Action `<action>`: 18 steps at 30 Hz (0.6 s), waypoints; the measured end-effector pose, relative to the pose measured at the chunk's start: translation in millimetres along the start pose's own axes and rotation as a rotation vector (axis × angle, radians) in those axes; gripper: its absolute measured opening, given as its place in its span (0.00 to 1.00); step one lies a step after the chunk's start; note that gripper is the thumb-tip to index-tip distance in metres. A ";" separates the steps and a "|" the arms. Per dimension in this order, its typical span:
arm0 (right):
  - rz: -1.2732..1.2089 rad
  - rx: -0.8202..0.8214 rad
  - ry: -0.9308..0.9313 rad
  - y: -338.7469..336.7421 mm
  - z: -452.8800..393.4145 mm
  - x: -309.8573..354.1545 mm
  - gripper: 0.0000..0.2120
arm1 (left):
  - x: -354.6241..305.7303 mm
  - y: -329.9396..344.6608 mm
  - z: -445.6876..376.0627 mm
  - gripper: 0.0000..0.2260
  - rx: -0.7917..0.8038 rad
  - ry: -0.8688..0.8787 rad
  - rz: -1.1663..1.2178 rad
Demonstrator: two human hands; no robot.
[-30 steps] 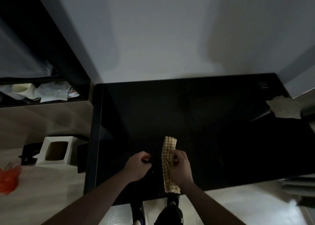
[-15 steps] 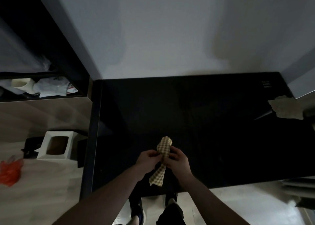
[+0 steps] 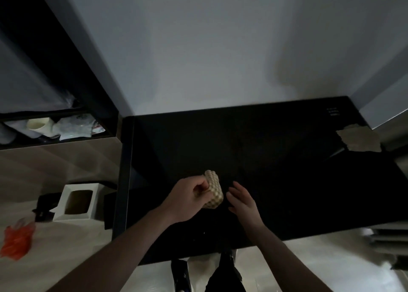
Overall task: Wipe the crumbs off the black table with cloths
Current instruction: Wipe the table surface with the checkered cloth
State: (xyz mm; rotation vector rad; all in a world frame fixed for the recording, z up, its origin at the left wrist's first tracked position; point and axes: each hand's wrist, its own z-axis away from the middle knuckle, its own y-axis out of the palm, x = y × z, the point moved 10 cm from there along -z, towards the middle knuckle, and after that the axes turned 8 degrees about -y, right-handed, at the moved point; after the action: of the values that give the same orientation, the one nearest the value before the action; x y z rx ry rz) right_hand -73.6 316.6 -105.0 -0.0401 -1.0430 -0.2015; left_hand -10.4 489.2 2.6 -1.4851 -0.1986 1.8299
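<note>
Over the black table [image 3: 276,159], left hand [image 3: 189,200] grips bunched cloth [image 3: 213,189]; right hand [image 3: 241,200] released.

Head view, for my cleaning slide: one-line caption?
Left hand grips a folded checked cloth over the black table; right hand open beside it.

Cloth [image 3: 213,190] between hands — above table [image 3: 276,170] — second cloth [image 3: 358,139] far right.

The cloth [image 3: 213,189] was long and in my right hand [image 3: 241,200] a second ago. Now it is bunched into a small wad in my left hand [image 3: 187,200], and my right hand has let go, fingers straight.
</note>
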 end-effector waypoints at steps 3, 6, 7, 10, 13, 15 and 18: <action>-0.092 0.130 0.143 21.3 4.9 3.7 0.36 | -22.4 -8.7 14.4 0.03 0.094 0.041 0.045; -0.200 0.391 0.197 57.5 27.3 12.7 0.32 | -32.1 -22.3 24.2 0.02 0.080 0.031 0.171; -0.251 0.408 0.200 63.6 32.8 16.1 0.31 | -32.3 -26.3 26.7 0.04 0.070 0.015 0.215; -0.401 0.355 0.125 69.5 40.8 34.2 0.23 | -20.8 -34.5 33.8 0.04 0.022 -0.015 0.250; -0.338 0.236 -0.005 51.1 37.8 49.9 0.19 | -5.6 -45.9 44.2 0.03 -0.099 -0.012 0.209; -0.106 0.190 -0.113 35.7 37.6 65.4 0.15 | 4.2 -45.8 50.1 0.03 -0.114 -0.039 0.179; 0.171 0.228 -0.230 29.2 38.1 92.9 0.12 | 18.3 -26.0 47.8 0.02 0.052 -0.179 0.306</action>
State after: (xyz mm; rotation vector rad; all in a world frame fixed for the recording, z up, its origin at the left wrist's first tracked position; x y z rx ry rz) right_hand -55.5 336.6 -3.9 0.0547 -1.2795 0.0799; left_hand -41.9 534.7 17.7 -1.3741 -0.0081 2.1972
